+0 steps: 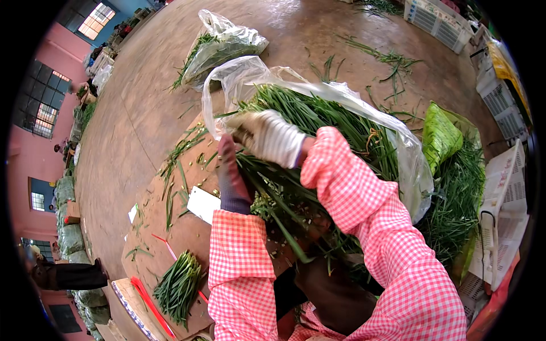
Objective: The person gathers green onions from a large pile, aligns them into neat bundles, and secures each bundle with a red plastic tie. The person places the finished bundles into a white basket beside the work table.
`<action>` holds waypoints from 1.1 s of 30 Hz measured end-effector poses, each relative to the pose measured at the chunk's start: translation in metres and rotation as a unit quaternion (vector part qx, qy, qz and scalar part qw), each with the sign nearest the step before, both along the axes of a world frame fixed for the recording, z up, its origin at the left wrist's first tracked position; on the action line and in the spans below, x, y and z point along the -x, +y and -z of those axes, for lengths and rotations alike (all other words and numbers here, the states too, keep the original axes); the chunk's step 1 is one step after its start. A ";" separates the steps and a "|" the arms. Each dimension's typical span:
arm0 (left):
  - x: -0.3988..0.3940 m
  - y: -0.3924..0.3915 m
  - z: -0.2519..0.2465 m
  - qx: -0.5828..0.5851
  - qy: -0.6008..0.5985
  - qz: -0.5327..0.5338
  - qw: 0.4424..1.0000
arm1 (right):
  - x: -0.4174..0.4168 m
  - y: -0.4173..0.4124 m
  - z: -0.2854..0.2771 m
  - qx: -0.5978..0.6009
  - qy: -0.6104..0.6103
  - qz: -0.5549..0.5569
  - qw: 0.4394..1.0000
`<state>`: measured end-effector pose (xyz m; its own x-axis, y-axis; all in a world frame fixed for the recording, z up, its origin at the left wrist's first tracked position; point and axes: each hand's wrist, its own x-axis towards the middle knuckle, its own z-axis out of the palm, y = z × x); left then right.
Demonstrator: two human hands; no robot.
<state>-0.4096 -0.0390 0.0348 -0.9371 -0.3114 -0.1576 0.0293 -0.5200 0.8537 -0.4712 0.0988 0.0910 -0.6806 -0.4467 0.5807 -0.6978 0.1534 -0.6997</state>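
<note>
My left hand [233,181], in a dark purple glove, is thumb-up with its fingers mostly hidden behind long green stalks [273,192] that look like chives. The stalks trail from it towards my lap. Curled over their upper end is my right hand [268,136], in a white striped glove; its fingertips are partly hidden. Just beyond, a large heap of the same greens [324,113] lies in an open clear plastic bag [411,170]. A white card [204,204] lies beside my left wrist. A trimmed bundle of greens [179,285] rests on the brown board [143,255] nearer to me.
Red ties [151,307] lie on the board's near left edge. Another filled clear bag [226,51] stands beyond. To the right are a yellow-green sack [443,136], loose greens [454,204] and white plastic crates [437,23]. A person [68,275] stands at far left.
</note>
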 end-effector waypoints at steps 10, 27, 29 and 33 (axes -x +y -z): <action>0.006 -0.011 0.010 0.005 -0.011 0.009 1.000 | 0.051 0.051 0.037 -0.197 -0.018 0.101 0.975; 0.102 -0.022 0.037 0.055 -0.006 0.002 0.998 | 0.047 0.058 0.067 -0.219 -0.108 0.080 0.967; 0.115 0.000 0.032 0.118 -0.021 0.002 0.993 | 0.048 0.051 0.089 -0.174 -0.073 0.058 0.980; 0.117 -0.011 0.042 0.095 0.017 0.048 0.994 | 0.032 0.045 0.072 -0.201 -0.106 0.032 0.973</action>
